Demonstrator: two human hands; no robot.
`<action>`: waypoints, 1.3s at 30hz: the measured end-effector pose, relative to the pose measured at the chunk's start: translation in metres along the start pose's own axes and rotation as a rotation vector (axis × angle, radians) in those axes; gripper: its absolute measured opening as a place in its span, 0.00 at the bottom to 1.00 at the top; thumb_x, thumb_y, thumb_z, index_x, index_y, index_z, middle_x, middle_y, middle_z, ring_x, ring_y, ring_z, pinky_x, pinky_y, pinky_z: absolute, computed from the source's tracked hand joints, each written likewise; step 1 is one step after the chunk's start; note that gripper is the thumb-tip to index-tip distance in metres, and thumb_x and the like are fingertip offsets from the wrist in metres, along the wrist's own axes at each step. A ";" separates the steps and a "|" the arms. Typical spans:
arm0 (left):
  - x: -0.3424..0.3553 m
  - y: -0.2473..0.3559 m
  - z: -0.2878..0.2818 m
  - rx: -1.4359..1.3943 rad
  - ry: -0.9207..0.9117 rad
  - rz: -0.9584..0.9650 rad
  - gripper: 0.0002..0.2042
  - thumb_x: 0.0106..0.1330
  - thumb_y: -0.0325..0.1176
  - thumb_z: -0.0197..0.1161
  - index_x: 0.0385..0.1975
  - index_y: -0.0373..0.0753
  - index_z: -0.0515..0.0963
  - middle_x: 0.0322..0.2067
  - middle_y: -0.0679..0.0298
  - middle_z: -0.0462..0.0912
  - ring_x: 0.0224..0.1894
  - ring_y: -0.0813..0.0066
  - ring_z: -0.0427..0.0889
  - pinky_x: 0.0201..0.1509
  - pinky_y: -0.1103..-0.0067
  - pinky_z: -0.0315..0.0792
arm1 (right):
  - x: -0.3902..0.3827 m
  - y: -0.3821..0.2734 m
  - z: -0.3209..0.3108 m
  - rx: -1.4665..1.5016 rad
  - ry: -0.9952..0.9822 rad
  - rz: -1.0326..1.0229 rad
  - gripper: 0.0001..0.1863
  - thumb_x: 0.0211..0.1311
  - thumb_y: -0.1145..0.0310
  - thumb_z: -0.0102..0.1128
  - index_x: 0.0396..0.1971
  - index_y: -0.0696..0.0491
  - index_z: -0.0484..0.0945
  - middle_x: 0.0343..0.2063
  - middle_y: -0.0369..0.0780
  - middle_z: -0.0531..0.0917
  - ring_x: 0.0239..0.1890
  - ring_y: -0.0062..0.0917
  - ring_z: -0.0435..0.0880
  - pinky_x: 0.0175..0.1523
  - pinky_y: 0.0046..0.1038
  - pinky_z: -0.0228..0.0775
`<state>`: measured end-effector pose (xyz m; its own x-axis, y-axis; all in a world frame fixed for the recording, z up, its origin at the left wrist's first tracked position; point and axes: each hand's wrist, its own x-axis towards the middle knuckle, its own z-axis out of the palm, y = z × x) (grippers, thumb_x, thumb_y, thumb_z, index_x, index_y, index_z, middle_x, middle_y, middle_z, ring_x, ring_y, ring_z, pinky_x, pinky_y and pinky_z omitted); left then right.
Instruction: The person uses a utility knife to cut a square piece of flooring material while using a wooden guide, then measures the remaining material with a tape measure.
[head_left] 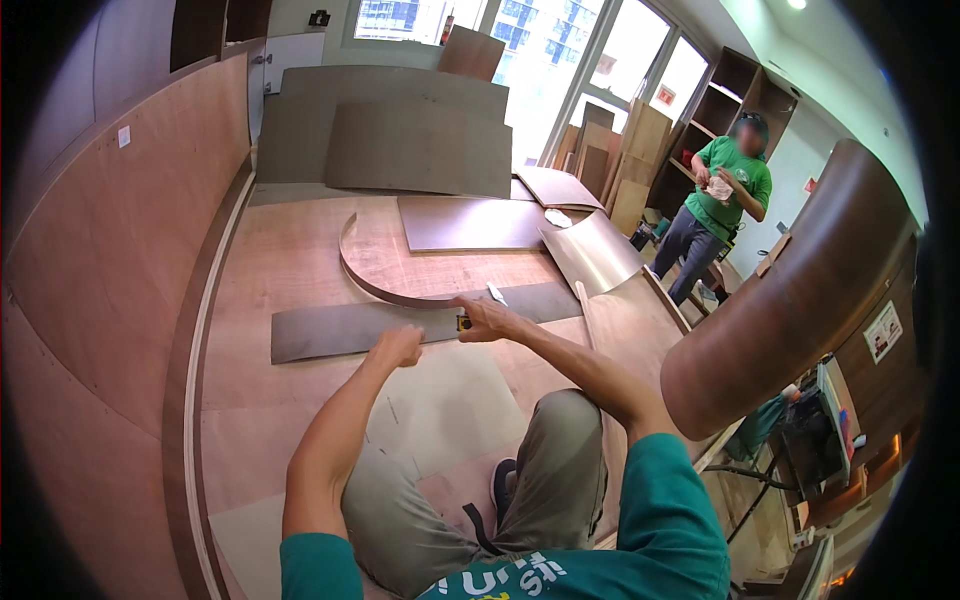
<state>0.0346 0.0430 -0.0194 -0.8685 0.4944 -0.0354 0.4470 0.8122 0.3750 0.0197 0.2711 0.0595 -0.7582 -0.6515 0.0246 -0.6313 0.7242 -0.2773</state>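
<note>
My right hand [485,320] grips a small yellow-and-black tape measure [463,322] over a long dark grey strip [320,335] lying across the pale plywood surface. My left hand [403,344] is closed above that strip, left of the tape measure; what its fingers hold, if anything, is too small to make out. A narrow curved brown band [375,285] arcs beyond my hands, its right end meeting my right hand. A small white tube [497,294] lies on the strip. A pale square sheet [440,400] is under and in front of my arms.
A curved plywood wall [100,260] runs along the left. Grey panels [420,150] and laminate sheets [480,225] lie at the far end. A large curved brown piece [780,285] stands at the right. A co-worker in green [725,205] stands behind it, holding a pale object.
</note>
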 end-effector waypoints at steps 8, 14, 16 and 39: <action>-0.011 -0.041 0.016 0.166 -0.301 -0.115 0.11 0.51 0.30 0.58 0.35 0.39 0.81 0.39 0.52 0.82 0.44 0.55 0.81 0.46 0.66 0.75 | 0.048 -0.012 0.034 -0.045 -0.151 -0.017 0.36 0.41 0.57 0.65 0.53 0.52 0.65 0.36 0.48 0.81 0.41 0.45 0.80 0.46 0.42 0.71; -0.012 -0.024 0.002 0.170 -0.332 -0.171 0.11 0.52 0.31 0.59 0.35 0.41 0.81 0.40 0.54 0.82 0.45 0.56 0.80 0.47 0.66 0.75 | 0.036 0.020 0.060 -0.069 -0.346 0.088 0.37 0.39 0.56 0.64 0.54 0.51 0.66 0.35 0.46 0.82 0.43 0.42 0.80 0.47 0.39 0.72; -0.008 -0.021 0.003 0.167 -0.356 -0.171 0.12 0.52 0.32 0.59 0.37 0.42 0.81 0.42 0.55 0.82 0.45 0.57 0.80 0.47 0.66 0.75 | 0.034 0.050 0.067 -0.078 -0.320 0.129 0.37 0.39 0.56 0.64 0.54 0.51 0.66 0.36 0.45 0.82 0.43 0.41 0.80 0.47 0.38 0.72; -0.005 -0.033 0.021 0.165 -0.482 -0.194 0.16 0.55 0.37 0.59 0.44 0.44 0.79 0.45 0.57 0.81 0.48 0.59 0.79 0.49 0.68 0.74 | 0.031 0.051 0.093 -0.047 -0.529 0.191 0.40 0.37 0.57 0.65 0.56 0.54 0.66 0.38 0.41 0.83 0.39 0.34 0.82 0.41 0.33 0.75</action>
<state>0.0280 0.0200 -0.0507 -0.7592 0.3848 -0.5250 0.3493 0.9214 0.1701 -0.0205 0.2669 -0.0427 -0.6826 -0.5231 -0.5103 -0.5065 0.8420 -0.1858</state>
